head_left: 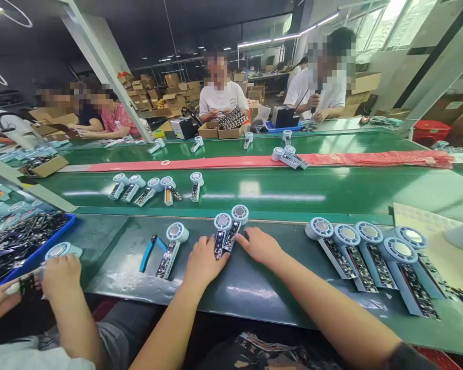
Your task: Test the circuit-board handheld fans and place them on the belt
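Two light blue handheld devices with round heads and black circuit boards along their handles lie side by side at the table's middle. My left hand (204, 259) is wrapped round the handle of the left device (223, 221). Beside it, the right device (239, 213) has its handle angled down to the left. My right hand (260, 245) is at that device's right side, thumb toward its board, fingers apart. Another device (177, 232) lies to the left of my hands, near blue-handled pliers (148, 254). Several more devices (346, 235) rest in a row on the right.
Beyond the table edge runs a green conveyor (285, 187) carrying several devices. A co-worker's hands (64, 275) are at the left, by a blue tray (67, 222) of circuit boards. A pale sheet (440, 226) lies at the right. Other people sit across the line.
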A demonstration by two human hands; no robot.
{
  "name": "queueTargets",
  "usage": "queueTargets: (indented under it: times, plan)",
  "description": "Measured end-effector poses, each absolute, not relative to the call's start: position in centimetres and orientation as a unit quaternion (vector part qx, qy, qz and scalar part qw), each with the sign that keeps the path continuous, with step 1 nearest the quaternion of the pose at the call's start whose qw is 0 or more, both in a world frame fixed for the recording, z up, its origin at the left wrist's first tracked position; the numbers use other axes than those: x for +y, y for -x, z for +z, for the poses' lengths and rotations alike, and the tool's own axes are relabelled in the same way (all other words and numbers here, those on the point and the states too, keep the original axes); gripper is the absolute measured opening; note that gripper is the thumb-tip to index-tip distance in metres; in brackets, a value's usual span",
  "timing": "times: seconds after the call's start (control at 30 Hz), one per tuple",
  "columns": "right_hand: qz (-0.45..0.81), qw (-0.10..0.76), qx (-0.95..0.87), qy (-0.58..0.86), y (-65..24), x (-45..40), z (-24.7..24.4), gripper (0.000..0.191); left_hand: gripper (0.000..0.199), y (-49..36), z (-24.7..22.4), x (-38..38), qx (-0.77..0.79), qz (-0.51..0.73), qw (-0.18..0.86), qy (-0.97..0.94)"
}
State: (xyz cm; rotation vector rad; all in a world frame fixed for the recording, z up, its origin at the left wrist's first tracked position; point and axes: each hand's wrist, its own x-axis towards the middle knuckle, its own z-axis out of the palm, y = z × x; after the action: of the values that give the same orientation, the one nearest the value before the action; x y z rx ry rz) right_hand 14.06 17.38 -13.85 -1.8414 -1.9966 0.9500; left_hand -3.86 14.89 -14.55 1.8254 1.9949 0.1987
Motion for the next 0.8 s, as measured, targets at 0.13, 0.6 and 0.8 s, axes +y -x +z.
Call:
queueTargets:
  times: [0.13, 0.6, 0.8]
  plan:
    - [0.335, 0.168, -0.627, 0.683, -10.7, 21.3, -14.7, 0.033, 0.025, 4.0, -14.1, 16.8, 0.716, 0.125, 0.286, -0.625]
    - [0.522, 0.587, -0.396, 0.476, -17.4, 23.0, -15.8, 0.055, 0.059, -4.0, -18.3, 22.3, 0.438, 0.545, 0.587, -0.408]
    - [0.571, 0.618, -0.361, 0.402, -18.2, 23.1, -17.2, 0.054, 0.07, -5.6, -19.3, 23.4, 0.385, 0.535, 0.651, -0.377]
